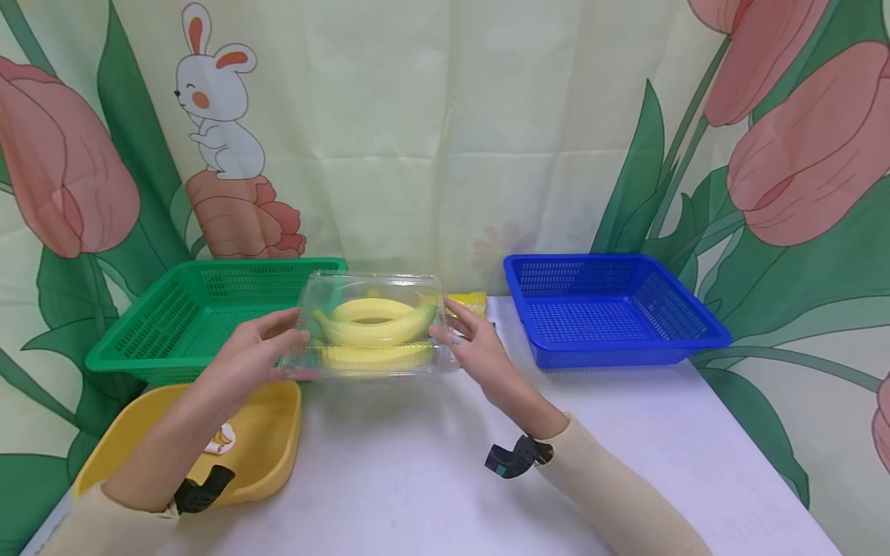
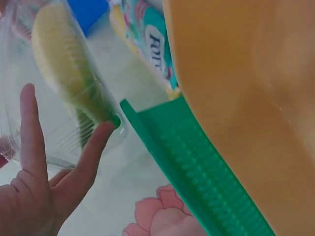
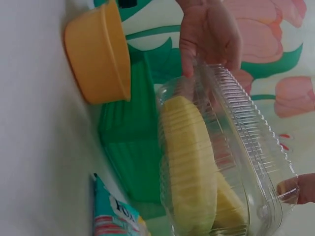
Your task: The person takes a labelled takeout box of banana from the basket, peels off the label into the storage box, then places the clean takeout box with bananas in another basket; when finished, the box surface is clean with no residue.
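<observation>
A clear plastic clamshell box is held up over the white table, its lid down. Yellow bananas with greenish ends lie inside it. My left hand grips the box's left end; in the left wrist view, one fingertip presses a lower corner beside a banana's green tip. At the opposite end my right hand holds the box between thumb and fingers. The right wrist view shows the ribbed side of the box, with the left hand at its far end.
A green basket stands at the back left, with a yellow basin in front of it holding a banana-picture label. A blue basket is at the back right. Behind the box lies a yellow packet. A printed curtain hangs behind.
</observation>
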Tool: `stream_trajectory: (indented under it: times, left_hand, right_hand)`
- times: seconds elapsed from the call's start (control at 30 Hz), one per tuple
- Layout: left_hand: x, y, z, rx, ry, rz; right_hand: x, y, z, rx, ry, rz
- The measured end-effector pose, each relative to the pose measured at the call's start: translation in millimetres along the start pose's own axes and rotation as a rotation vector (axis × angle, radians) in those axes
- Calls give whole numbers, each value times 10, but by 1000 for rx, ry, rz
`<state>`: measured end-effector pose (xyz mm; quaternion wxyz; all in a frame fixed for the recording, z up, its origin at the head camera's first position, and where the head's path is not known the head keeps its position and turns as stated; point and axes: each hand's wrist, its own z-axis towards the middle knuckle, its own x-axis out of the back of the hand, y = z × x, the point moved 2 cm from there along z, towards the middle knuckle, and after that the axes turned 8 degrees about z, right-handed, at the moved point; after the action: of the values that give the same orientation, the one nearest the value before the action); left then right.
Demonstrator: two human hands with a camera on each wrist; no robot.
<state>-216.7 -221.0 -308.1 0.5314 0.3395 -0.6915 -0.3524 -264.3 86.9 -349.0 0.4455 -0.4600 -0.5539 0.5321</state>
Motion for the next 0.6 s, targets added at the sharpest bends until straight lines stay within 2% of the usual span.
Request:
stream_trajectory:
  times: [0.17, 0.47, 0.6]
  left_hand:
    - [156, -49, 24, 10, 62, 10]
    - [417, -225, 109, 6, 171, -117]
    - [530, -293, 138, -10, 200, -109]
  right_hand:
    - [-176, -29, 70, 34, 24, 8]
    - [-478, -86, 183, 87, 7, 30]
    - [-589, -94, 213, 118, -16, 28]
